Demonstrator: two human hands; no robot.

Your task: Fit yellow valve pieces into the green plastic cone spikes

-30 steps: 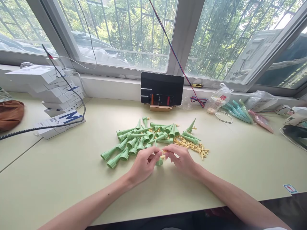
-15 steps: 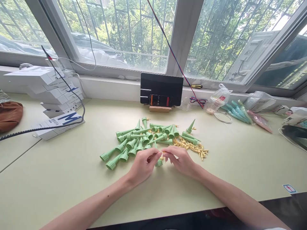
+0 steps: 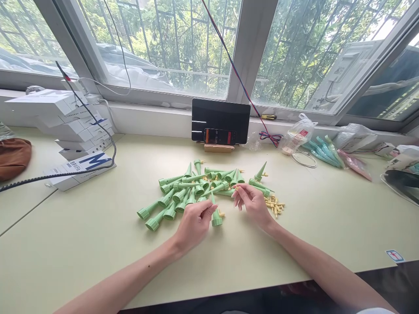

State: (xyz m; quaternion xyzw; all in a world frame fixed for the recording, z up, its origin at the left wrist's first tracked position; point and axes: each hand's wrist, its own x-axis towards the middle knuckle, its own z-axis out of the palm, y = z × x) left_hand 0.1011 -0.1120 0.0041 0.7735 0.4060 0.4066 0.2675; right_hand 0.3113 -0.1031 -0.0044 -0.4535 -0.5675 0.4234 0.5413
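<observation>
My left hand (image 3: 196,220) is closed, thumb pressed to forefinger; what lies in the pinch, if anything, is hidden. Right beside its fingertips a green plastic watering spike (image 3: 216,219) stands on its wide cap, with a small yellow valve (image 3: 222,214) sticking out of its side. Farther right, my right hand (image 3: 252,204) pinches a tiny yellow piece (image 3: 237,188) between thumb and forefinger, its other fingers loosely bent. Many loose green spikes (image 3: 179,196) lie in a heap behind my left hand. Small yellow valves (image 3: 276,206) are piled behind my right hand, which partly covers them.
A phone (image 3: 220,136) showing a timer leans on a black tablet (image 3: 221,114) at the back. White boxes (image 3: 81,128) are stacked on the left, with a black cable (image 3: 113,152) across them. Plastic bags (image 3: 296,135) and blue-green packets (image 3: 322,152) lie at back right.
My right hand has drawn away from my left, moving right and back over the yellow pile. My left hand has barely moved. The upright spike and its valve show more fully now.
</observation>
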